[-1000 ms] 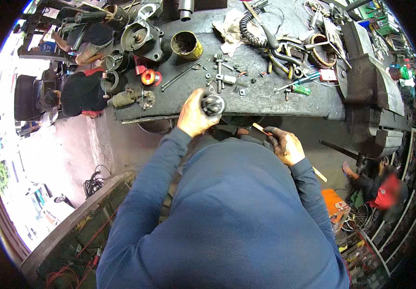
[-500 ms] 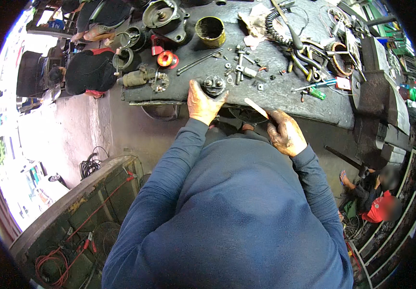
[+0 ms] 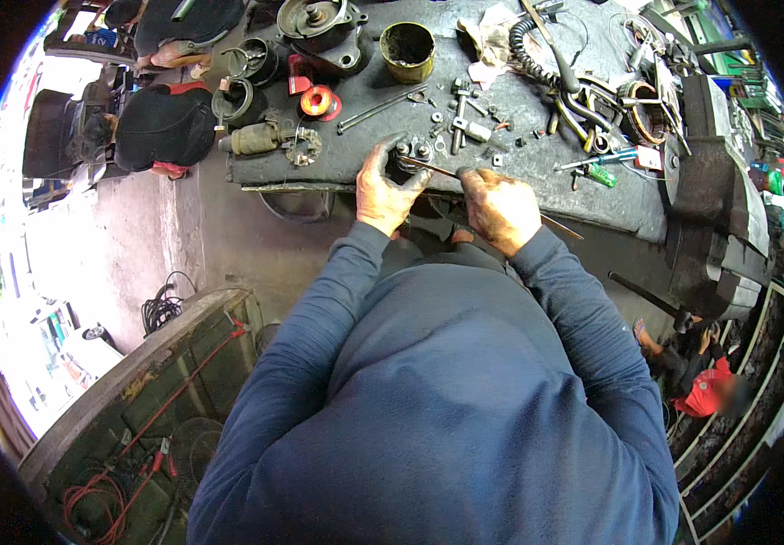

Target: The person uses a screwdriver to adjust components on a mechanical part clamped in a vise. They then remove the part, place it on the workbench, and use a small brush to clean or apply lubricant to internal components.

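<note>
My left hand (image 3: 381, 193) grips a dark round part with two metal studs on top (image 3: 414, 151), at the bench's front edge. The thumb and fingers curl round its sides. In my closed right hand (image 3: 502, 209) is a long thin flat strip (image 3: 562, 227), seen nearly edge-on; its exact kind is unclear. One end reaches over the top of the round part by the studs, and the other sticks out past my right wrist. Whether the strip touches the part, I cannot tell.
On the dark bench (image 3: 364, 173) lie bolts and small hardware (image 3: 464, 123), a rusty can (image 3: 407, 52), a solder spool (image 3: 319, 103), a motor armature (image 3: 256, 138) and a green-handled screwdriver (image 3: 601, 174). A vise (image 3: 710, 173) stands at right. People sit at left and lower right.
My right hand has moved left and up toward my left hand. The strip's end has come from beside the round part to over its top. My left hand has stayed nearly still.
</note>
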`<state>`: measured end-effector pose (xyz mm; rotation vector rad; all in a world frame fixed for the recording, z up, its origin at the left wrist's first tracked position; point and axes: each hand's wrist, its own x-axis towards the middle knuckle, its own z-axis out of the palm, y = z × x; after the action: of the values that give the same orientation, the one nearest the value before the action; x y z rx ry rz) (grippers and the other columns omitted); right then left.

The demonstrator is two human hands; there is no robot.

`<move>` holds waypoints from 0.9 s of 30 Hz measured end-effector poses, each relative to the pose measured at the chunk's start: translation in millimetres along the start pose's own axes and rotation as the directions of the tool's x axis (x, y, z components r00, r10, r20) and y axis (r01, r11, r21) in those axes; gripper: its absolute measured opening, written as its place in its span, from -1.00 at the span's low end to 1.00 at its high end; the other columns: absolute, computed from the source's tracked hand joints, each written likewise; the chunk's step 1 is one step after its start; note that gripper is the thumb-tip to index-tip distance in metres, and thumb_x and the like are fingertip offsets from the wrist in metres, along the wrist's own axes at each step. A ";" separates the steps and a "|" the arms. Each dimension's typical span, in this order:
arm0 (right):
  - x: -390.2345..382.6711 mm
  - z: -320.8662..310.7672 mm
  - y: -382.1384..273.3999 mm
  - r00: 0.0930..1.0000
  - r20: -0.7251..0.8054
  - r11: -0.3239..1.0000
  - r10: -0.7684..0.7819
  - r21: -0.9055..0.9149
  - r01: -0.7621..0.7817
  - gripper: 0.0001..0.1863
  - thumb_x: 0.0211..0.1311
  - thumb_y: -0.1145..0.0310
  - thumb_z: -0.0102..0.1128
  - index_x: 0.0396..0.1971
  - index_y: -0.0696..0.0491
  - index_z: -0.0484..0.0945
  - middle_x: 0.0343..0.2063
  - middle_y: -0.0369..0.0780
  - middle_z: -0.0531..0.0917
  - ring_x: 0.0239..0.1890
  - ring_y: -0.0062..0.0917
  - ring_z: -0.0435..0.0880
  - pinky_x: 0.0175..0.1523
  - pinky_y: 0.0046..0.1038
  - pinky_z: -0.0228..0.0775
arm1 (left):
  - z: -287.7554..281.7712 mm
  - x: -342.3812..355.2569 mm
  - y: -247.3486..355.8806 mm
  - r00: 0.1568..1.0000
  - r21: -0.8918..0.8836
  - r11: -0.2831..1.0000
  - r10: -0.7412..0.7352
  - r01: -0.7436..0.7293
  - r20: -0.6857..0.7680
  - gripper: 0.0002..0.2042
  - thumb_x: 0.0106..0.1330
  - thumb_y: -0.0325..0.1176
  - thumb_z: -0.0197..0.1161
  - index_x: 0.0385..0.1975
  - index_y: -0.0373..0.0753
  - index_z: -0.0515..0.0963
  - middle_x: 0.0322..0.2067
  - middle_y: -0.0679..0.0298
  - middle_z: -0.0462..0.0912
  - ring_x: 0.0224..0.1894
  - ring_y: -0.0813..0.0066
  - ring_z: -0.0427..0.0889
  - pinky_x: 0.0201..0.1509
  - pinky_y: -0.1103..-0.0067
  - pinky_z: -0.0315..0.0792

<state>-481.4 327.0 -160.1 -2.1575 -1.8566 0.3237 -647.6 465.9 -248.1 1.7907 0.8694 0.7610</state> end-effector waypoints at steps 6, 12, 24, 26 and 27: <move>-0.4 -1.1 9.5 0.998 0.035 0.999 -0.044 0.007 0.044 -0.76 0.15 0.29 0.28 -0.19 0.01 0.58 -0.38 -0.16 0.65 -0.36 -0.20 0.77 -0.30 -0.23 0.62 | -11.4 5.9 12.3 0.997 0.020 0.999 -0.044 0.043 0.065 -0.47 0.08 -0.43 0.63 0.07 -0.25 0.55 -0.12 0.25 0.74 -0.06 0.50 0.70 0.09 0.50 0.58; 12.4 -1.5 -1.9 0.984 -0.016 0.977 -0.179 -0.119 0.176 -0.61 0.13 0.11 0.37 -0.13 0.04 0.59 -0.34 -0.20 0.64 -0.25 -0.28 0.74 -0.23 -0.26 0.62 | -14.3 3.8 21.6 0.998 0.079 0.996 -0.045 0.041 0.046 -0.48 0.06 -0.39 0.65 0.04 -0.24 0.58 -0.13 0.26 0.75 -0.09 0.51 0.70 0.04 0.50 0.59; 7.2 -6.1 23.2 0.979 0.002 0.978 -0.202 -0.054 0.202 -0.59 0.10 0.26 0.28 -0.02 0.02 0.54 -0.30 -0.20 0.64 -0.21 -0.29 0.74 -0.20 -0.31 0.62 | -15.6 5.3 22.4 0.992 0.009 0.995 -0.100 0.100 0.075 -0.44 0.03 -0.39 0.66 0.05 -0.27 0.57 -0.16 0.26 0.72 -0.04 0.50 0.68 0.08 0.51 0.58; 2.9 -14.7 28.7 0.982 0.029 0.981 -0.184 -0.056 0.185 -0.58 0.06 0.32 0.29 -0.02 0.02 0.55 -0.31 -0.21 0.64 -0.22 -0.30 0.75 -0.19 -0.30 0.63 | -10.7 2.1 11.4 0.987 -0.114 0.981 -0.149 0.156 0.063 -0.45 0.02 -0.38 0.67 0.03 -0.28 0.58 -0.16 0.25 0.73 -0.03 0.50 0.68 0.09 0.50 0.58; 3.5 -11.9 29.0 0.981 0.009 0.978 -0.192 -0.084 0.192 -0.57 0.05 0.33 0.30 -0.02 0.03 0.55 -0.31 -0.21 0.64 -0.23 -0.30 0.75 -0.18 -0.30 0.63 | -9.6 1.4 9.9 0.986 -0.131 0.978 -0.154 0.161 0.064 -0.45 0.01 -0.38 0.67 0.03 -0.28 0.58 -0.15 0.25 0.73 -0.03 0.50 0.68 0.09 0.50 0.58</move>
<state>-449.8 325.8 -159.1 -2.0077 -2.0947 0.2082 -652.4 469.0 -235.4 1.5944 0.8909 0.6508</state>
